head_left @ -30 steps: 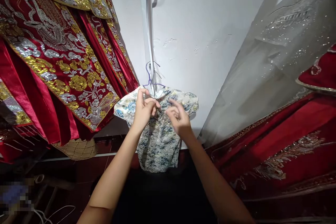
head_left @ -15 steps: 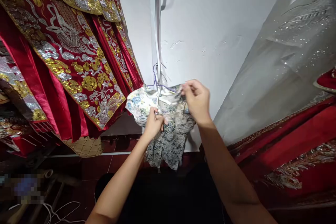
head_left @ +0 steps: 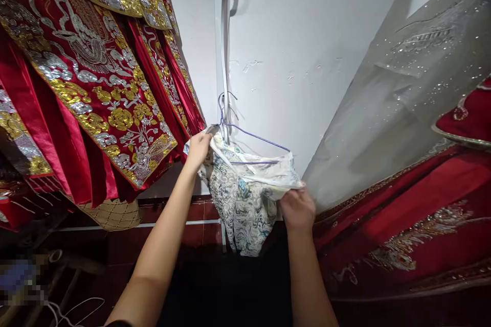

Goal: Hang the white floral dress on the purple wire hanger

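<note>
A pale floral-print garment (head_left: 245, 204), probably a blouse, hangs partly on a purple wire hanger (head_left: 257, 136). My left hand (head_left: 199, 150) is closed on the garment's left shoulder, close to the hanger's neck. Lower on the right, my right hand (head_left: 299, 209) pinches the neckline cloth and draws it out and down. The hanger's right arm is bare along most of its length, its end meeting the cloth. Its lower bar shows inside the stretched neck opening. Cloth covers the hanger's left side.
A white upright pole (head_left: 225, 51) stands behind the hanger, against a white wall (head_left: 291, 36). Red robes with gold and silver embroidery (head_left: 123, 117) hang on the left. A sheer sparkling white cloth (head_left: 383, 97) and red beaded fabric (head_left: 383, 199) are on the right.
My left hand moved up and left to the garment's shoulder. My right hand went down, pulling the neckline off the hanger's right arm and exposing more of the purple wire.
</note>
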Demonstrator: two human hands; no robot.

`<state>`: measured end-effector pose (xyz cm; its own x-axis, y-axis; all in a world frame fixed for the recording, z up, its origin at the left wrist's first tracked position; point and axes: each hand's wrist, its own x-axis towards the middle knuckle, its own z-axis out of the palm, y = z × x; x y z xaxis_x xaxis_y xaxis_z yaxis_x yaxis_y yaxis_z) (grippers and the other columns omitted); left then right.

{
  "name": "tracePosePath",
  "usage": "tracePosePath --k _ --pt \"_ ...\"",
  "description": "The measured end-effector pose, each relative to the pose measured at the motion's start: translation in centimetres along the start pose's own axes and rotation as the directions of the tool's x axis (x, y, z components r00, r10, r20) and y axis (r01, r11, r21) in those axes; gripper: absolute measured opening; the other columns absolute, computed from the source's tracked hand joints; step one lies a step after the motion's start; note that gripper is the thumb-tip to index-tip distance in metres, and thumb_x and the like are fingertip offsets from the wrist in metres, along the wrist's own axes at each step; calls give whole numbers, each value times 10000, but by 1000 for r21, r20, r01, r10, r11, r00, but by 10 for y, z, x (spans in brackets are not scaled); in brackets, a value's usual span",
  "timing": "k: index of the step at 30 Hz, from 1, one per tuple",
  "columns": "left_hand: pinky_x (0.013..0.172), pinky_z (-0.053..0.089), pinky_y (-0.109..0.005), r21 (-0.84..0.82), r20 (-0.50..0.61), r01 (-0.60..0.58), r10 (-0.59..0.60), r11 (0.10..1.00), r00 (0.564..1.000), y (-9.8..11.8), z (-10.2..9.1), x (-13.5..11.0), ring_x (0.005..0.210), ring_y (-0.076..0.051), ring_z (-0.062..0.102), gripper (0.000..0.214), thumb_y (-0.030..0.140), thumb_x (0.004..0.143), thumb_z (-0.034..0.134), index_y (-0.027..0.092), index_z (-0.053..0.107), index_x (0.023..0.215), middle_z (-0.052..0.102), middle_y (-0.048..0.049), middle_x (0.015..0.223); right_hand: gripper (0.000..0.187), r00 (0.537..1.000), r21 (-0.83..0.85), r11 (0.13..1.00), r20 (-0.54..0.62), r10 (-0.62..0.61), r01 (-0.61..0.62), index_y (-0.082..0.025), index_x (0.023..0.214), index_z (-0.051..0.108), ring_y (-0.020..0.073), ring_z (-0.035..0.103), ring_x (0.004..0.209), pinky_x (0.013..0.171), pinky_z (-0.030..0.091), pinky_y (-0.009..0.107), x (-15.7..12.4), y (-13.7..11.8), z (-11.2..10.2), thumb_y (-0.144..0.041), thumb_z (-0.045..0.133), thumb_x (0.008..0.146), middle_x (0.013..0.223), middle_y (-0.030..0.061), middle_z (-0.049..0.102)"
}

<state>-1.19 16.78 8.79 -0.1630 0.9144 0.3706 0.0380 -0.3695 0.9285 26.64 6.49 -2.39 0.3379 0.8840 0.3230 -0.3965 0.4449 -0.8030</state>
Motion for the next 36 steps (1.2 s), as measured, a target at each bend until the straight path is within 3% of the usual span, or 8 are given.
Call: tracePosePath --k 3,7,14,20,24,29,32,36 --pt "614 487 -254 -271 -49 112 -130 956 990 -5 -16 -8 636 -153 616 238 378 834 581 148 637 824 644 -19 673 200 991 153 984 -88 100 -86 -276 656 564 222 663 721 802 583 436 -15 33 -4 -410 663 767 623 -2 618" --pt "894 535 -345 -720 -17 205 -312 663 950 -13 -43 -48 923 -217 696 314 385 866 577 131 677 1022 744 -88 937 92 908 248 886 -54 416 -392 -281 827 652 233 704 883 919 563 457 -28 45 9 -347 678 768 723 2 664" --pt "913 524 -320 -915 -155 76 -519 396 841 -40 -76 -143 859 -188 721 265 262 930 492 164 709 1045 764 -65 888 355 790 70 793 178 587 -606 -226 1102 670 214 686 870 870 530 377 -54 31 64 -424 698 809 896 40 696" --pt "721 521 -215 -786 -176 193 -512 587 841 -30 -36 -189 733 -124 685 201 258 822 685 195 709 1012 735 -23 871 599 582 -282 747 486 652 -602 -120 908 732 234 672 848 815 498 362 -83 31 101 -673 503 875 894 132 716" --pt "695 476 -218 -365 158 316 -276 876 948 -1 2 -209 756 -138 631 246 325 846 701 185 692 1048 690 -27 867 586 549 -186 683 466 694 -706 -162 782 679 225 650 756 711 493 334 -86 24 118 -734 553 802 736 74 678" --pt "655 423 -235 96 454 125 -155 987 877 28 -2 -218 694 -141 565 247 361 923 602 201 691 1087 630 -4 743 269 645 -81 703 335 687 -707 -199 725 611 149 533 577 563 431 274 -59 -3 119 -425 756 738 623 0 577" --pt "720 455 -255 141 413 -12 -48 990 909 37 -19 -199 743 -161 604 227 365 945 563 200 705 1007 670 -22 786 195 696 -106 747 295 654 -656 -201 720 593 138 513 586 555 415 260 -38 -18 117 -272 767 666 635 -21 560" --pt "973 436 -324 135 262 -213 173 968 950 29 -25 -168 1105 -228 599 310 397 989 458 216 624 1177 670 -77 1161 179 528 -316 711 497 688 -629 -165 699 599 134 490 576 561 407 271 -24 -39 111 -321 685 719 627 -10 552"
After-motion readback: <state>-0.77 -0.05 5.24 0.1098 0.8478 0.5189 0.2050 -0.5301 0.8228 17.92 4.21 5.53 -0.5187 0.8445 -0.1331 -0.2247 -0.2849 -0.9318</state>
